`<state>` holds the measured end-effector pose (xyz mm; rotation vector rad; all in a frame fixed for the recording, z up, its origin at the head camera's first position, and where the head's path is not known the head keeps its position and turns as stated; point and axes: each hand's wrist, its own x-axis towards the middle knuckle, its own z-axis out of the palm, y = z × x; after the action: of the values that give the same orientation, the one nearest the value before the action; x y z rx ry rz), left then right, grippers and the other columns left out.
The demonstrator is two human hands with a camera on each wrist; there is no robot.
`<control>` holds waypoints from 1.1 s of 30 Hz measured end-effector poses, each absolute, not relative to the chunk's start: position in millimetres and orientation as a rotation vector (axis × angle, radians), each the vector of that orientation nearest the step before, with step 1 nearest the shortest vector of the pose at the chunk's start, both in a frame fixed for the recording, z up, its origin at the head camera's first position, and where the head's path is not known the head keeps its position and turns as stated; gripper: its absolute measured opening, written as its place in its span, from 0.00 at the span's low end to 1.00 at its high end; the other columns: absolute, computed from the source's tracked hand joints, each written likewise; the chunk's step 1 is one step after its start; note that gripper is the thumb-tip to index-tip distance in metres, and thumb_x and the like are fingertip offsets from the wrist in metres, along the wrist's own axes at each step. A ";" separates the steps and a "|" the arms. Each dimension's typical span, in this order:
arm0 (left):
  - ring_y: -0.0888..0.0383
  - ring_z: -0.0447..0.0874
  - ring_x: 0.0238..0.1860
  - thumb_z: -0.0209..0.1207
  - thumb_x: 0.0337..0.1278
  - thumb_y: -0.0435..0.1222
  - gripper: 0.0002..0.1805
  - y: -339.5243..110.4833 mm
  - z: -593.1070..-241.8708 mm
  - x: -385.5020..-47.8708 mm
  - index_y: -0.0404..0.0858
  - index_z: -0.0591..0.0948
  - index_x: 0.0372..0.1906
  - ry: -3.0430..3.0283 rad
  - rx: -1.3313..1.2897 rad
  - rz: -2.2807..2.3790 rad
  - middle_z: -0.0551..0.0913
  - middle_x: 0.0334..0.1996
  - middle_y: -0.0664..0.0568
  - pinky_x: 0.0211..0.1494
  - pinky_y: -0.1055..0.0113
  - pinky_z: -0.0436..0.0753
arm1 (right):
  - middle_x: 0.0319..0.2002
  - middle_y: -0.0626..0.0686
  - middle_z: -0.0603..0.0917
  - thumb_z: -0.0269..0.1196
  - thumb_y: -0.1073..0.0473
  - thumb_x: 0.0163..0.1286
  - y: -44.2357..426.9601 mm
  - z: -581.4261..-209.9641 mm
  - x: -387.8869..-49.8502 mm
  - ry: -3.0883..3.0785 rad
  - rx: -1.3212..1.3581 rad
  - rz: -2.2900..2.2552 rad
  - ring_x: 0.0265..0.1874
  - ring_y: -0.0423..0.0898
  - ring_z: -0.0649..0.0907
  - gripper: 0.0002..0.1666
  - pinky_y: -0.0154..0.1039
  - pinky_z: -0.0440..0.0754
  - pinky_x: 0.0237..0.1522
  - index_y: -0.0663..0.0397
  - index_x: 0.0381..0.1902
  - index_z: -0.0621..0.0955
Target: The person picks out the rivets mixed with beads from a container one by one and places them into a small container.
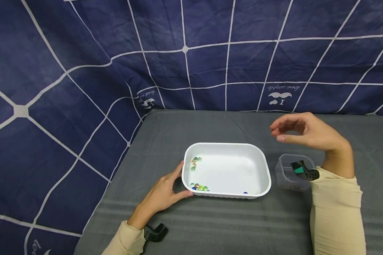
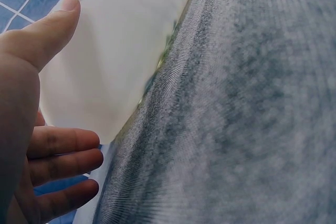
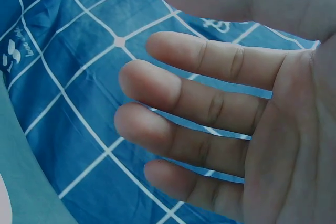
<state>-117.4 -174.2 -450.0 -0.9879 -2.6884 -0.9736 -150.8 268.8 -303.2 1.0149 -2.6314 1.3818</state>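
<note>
A white rectangular tray (image 1: 229, 170) rests on the grey cloth. Along its left side lie several glass marbles (image 1: 205, 188), green, blue and reddish, and some small gold-coloured pieces (image 1: 194, 162). One blue marble (image 1: 245, 193) shows at the near wall, mostly hidden by the rim. My left hand (image 1: 164, 191) touches the tray's left end, thumb at the near corner; in the left wrist view its fingers (image 2: 65, 166) are fairly straight. Raised beyond the tray's right end, my right hand (image 1: 309, 131) holds nothing, its fingers (image 3: 173, 85) loosely bent and apart from the thumb.
A clear plastic container (image 1: 285, 177) stands right of the tray, partly hidden behind the right wrist's black camera mount (image 1: 306, 172). Behind the grey cloth (image 1: 217, 226) hangs a blue curtain (image 1: 207, 67) with white lines, continuing down the left side.
</note>
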 end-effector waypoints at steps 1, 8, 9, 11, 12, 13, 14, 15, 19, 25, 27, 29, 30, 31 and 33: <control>0.50 0.78 0.60 0.73 0.49 0.50 0.56 -174.8 -449.8 -116.9 0.30 0.56 0.76 -2.690 -0.990 -0.973 0.82 0.57 0.44 0.60 0.50 0.76 | 0.40 0.52 0.86 0.66 0.77 0.61 266.6 -304.2 -151.7 -2.627 1.019 1.387 0.39 0.44 0.86 0.16 0.29 0.81 0.44 0.63 0.47 0.82; 0.50 0.79 0.59 0.74 0.48 0.49 0.56 -175.7 -449.8 -116.7 0.30 0.56 0.76 -2.693 -0.989 -0.980 0.82 0.56 0.44 0.60 0.50 0.77 | 0.39 0.52 0.86 0.67 0.75 0.62 252.9 -309.0 -160.9 -2.625 1.044 1.406 0.38 0.43 0.85 0.17 0.29 0.81 0.44 0.63 0.49 0.82; 0.50 0.79 0.59 0.74 0.48 0.49 0.56 -175.9 -449.7 -116.5 0.30 0.57 0.76 -2.697 -0.986 -0.984 0.82 0.56 0.44 0.60 0.50 0.76 | 0.38 0.52 0.86 0.67 0.75 0.62 251.3 -310.6 -162.5 -2.626 1.049 1.405 0.38 0.43 0.85 0.17 0.29 0.81 0.44 0.63 0.49 0.82; 0.50 0.78 0.60 0.73 0.49 0.49 0.56 -175.9 -449.5 -116.2 0.30 0.56 0.76 -2.705 -0.984 -0.987 0.82 0.57 0.45 0.60 0.49 0.76 | 0.38 0.52 0.86 0.66 0.75 0.62 248.3 -313.6 -165.1 -2.636 1.044 1.410 0.38 0.43 0.84 0.16 0.29 0.81 0.43 0.64 0.49 0.82; 0.50 0.78 0.60 0.73 0.49 0.49 0.56 -175.8 -449.3 -116.1 0.30 0.56 0.76 -2.708 -0.986 -0.987 0.82 0.57 0.45 0.60 0.49 0.76 | 0.38 0.52 0.86 0.66 0.75 0.63 247.0 -315.0 -166.6 -2.641 1.044 1.407 0.38 0.43 0.85 0.16 0.29 0.81 0.43 0.64 0.49 0.82; 0.50 0.78 0.60 0.73 0.49 0.49 0.56 -175.6 -449.2 -116.1 0.30 0.56 0.76 -2.710 -0.987 -0.988 0.82 0.57 0.45 0.61 0.49 0.76 | 0.37 0.52 0.86 0.66 0.74 0.63 245.8 -315.9 -167.8 -2.648 1.045 1.405 0.38 0.43 0.85 0.16 0.30 0.81 0.43 0.65 0.49 0.82; 0.50 0.78 0.60 0.73 0.49 0.50 0.56 -175.4 -448.9 -116.2 0.30 0.56 0.76 -2.710 -0.989 -0.988 0.82 0.57 0.45 0.61 0.49 0.76 | 0.37 0.52 0.86 0.66 0.74 0.63 244.4 -316.6 -168.6 -2.656 1.042 1.408 0.38 0.44 0.85 0.16 0.30 0.81 0.42 0.65 0.50 0.82; 0.50 0.78 0.61 0.73 0.49 0.49 0.56 -175.2 -448.8 -116.4 0.30 0.56 0.76 -2.711 -0.989 -0.988 0.82 0.57 0.44 0.61 0.49 0.76 | 0.37 0.53 0.85 0.66 0.73 0.64 243.1 -316.9 -169.6 -2.662 1.043 1.409 0.37 0.44 0.85 0.16 0.30 0.81 0.42 0.65 0.50 0.82; 0.50 0.78 0.60 0.73 0.49 0.49 0.56 -174.2 -447.9 -117.4 0.30 0.56 0.76 -2.708 -0.988 -0.993 0.82 0.57 0.44 0.61 0.50 0.76 | 0.37 0.53 0.85 0.66 0.74 0.64 239.3 -317.0 -173.0 -2.655 1.036 1.445 0.36 0.44 0.85 0.16 0.31 0.81 0.43 0.68 0.50 0.81; 0.50 0.78 0.60 0.74 0.48 0.49 0.56 -173.7 -447.8 -117.6 0.30 0.56 0.76 -2.712 -0.987 -0.992 0.82 0.57 0.44 0.61 0.50 0.76 | 0.37 0.57 0.85 0.65 0.75 0.63 233.1 -317.0 -177.0 -2.628 1.035 1.488 0.37 0.44 0.86 0.17 0.31 0.82 0.45 0.71 0.51 0.80; 0.50 0.78 0.60 0.74 0.48 0.49 0.56 -174.0 -447.8 -117.2 0.30 0.56 0.76 -2.713 -0.981 -0.989 0.82 0.57 0.44 0.61 0.50 0.76 | 0.37 0.58 0.85 0.66 0.73 0.64 229.8 -316.6 -178.4 -2.630 1.039 1.485 0.37 0.45 0.85 0.17 0.31 0.82 0.45 0.71 0.51 0.80; 0.51 0.78 0.60 0.74 0.48 0.49 0.56 -174.3 -447.8 -116.9 0.30 0.56 0.76 -2.712 -0.978 -0.985 0.82 0.57 0.45 0.61 0.50 0.76 | 0.37 0.58 0.85 0.65 0.72 0.65 226.1 -316.2 -180.0 -2.629 1.039 1.490 0.37 0.45 0.85 0.17 0.32 0.82 0.44 0.70 0.52 0.80; 0.51 0.78 0.60 0.74 0.48 0.49 0.56 -174.3 -448.0 -117.1 0.30 0.57 0.76 -2.712 -0.976 -0.981 0.82 0.57 0.45 0.61 0.50 0.76 | 0.37 0.58 0.85 0.65 0.71 0.65 223.8 -316.0 -180.8 -2.626 1.042 1.489 0.38 0.45 0.85 0.17 0.32 0.82 0.44 0.69 0.52 0.80; 0.51 0.78 0.60 0.74 0.48 0.49 0.56 -174.4 -447.9 -116.9 0.30 0.57 0.76 -2.711 -0.975 -0.980 0.82 0.57 0.45 0.61 0.50 0.76 | 0.37 0.58 0.85 0.66 0.71 0.65 221.4 -316.0 -181.8 -2.623 1.044 1.492 0.38 0.45 0.85 0.17 0.32 0.82 0.44 0.69 0.52 0.80; 0.50 0.78 0.60 0.73 0.48 0.50 0.56 -174.4 -447.9 -116.7 0.30 0.57 0.76 -2.711 -0.976 -0.980 0.82 0.57 0.45 0.61 0.50 0.76 | 0.37 0.56 0.84 0.66 0.72 0.65 216.4 -316.6 -183.5 -2.620 1.054 1.506 0.38 0.45 0.84 0.17 0.33 0.82 0.44 0.69 0.52 0.81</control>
<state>-116.7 -174.4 -447.9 -0.9762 -2.7107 -0.9801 -183.5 216.4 -316.6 1.0540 -2.6198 1.5063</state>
